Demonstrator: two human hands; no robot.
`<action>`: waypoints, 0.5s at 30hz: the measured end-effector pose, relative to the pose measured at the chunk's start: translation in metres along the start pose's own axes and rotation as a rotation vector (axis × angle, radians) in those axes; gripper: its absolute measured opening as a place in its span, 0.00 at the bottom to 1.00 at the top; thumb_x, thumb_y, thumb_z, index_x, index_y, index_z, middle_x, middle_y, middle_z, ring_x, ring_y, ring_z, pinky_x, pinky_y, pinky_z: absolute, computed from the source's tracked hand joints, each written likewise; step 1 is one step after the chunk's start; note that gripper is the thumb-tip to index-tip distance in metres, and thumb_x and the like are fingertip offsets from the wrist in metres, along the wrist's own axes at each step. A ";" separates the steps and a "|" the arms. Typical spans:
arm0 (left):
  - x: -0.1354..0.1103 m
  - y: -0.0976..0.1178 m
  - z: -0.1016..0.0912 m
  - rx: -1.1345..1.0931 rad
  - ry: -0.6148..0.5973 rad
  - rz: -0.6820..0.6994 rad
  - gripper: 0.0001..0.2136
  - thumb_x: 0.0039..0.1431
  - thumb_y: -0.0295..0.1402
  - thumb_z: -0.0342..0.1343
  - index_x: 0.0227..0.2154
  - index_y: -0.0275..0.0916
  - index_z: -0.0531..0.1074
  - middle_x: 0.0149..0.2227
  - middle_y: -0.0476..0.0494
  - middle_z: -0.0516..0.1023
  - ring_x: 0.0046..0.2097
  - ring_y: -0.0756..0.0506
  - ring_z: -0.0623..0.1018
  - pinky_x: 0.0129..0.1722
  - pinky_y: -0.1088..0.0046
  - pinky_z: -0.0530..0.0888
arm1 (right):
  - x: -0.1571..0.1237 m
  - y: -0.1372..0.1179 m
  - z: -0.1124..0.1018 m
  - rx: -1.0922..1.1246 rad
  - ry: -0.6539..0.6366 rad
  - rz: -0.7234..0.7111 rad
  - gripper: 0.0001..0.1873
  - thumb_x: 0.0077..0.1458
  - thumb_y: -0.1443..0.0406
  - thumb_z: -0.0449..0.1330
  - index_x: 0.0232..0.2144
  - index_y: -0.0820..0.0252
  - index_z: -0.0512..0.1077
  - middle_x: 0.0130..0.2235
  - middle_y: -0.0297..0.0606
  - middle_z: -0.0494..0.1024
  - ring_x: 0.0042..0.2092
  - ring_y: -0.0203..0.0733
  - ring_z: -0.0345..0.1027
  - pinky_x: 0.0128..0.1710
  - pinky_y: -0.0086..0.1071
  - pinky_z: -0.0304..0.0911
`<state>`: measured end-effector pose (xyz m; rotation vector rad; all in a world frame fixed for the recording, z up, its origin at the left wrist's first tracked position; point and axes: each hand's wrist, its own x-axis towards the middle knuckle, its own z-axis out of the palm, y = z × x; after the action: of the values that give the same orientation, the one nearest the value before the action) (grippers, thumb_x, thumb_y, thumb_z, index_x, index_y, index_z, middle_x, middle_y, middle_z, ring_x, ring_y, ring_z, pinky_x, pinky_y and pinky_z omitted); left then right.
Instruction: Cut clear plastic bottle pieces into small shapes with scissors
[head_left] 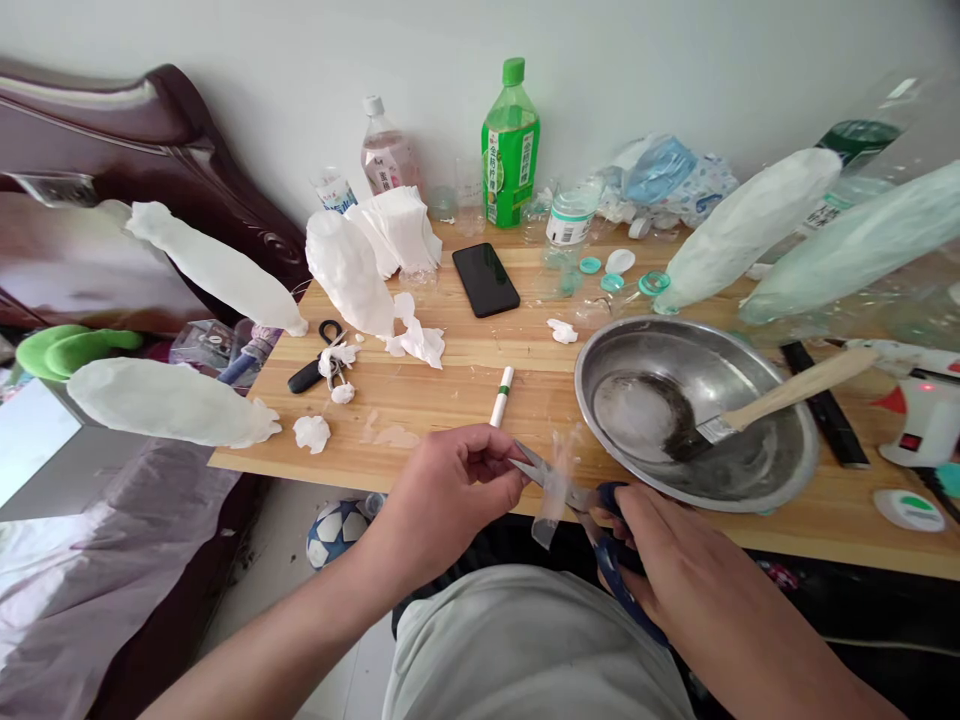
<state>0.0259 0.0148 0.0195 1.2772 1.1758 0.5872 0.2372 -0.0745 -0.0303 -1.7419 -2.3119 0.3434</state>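
Observation:
My right hand [660, 550] grips a pair of scissors [611, 550] with dark blue handles, blades pointing left, slightly parted. A clear strip [553, 500], plastic or tape, lies across the blades and dangles below them. Beside the blade tips, my left hand [457, 490] is closed, thumb and fingers pinched together; what they hold, if anything, is too small to make out. Just beyond the left hand lies a white marker [502, 396] with a green band. To the right is a steel bowl [592, 440] with a wooden-handled brush [795, 390] resting in it.
Paper-wrapped bottle shapes [225, 270] lie at left and right. A black phone [486, 279], a green drink bottle [511, 150], tissues [395, 230] and several loose caps [612, 282] are behind. A glue gun [922, 410] stands at right. Keys [330, 370] lie near the table's left edge.

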 end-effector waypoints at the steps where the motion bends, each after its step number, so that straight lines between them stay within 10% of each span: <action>1: 0.001 0.000 -0.001 -0.004 0.001 -0.003 0.03 0.50 0.26 0.59 0.28 0.38 0.76 0.28 0.47 0.78 0.30 0.49 0.75 0.30 0.74 0.70 | 0.001 0.000 -0.001 -0.001 0.005 0.003 0.07 0.49 0.70 0.55 0.33 0.56 0.64 0.31 0.40 0.75 0.34 0.49 0.72 0.30 0.36 0.65; 15: -0.006 -0.005 -0.008 0.003 0.074 0.072 0.10 0.52 0.27 0.61 0.39 0.39 0.72 0.33 0.46 0.79 0.34 0.48 0.77 0.36 0.72 0.72 | 0.002 -0.003 -0.003 0.061 0.004 0.043 0.03 0.55 0.67 0.53 0.32 0.55 0.66 0.30 0.39 0.77 0.33 0.46 0.73 0.29 0.34 0.62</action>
<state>0.0157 0.0117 0.0182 1.3139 1.1959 0.6908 0.2346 -0.0733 -0.0261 -1.7634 -2.2401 0.4136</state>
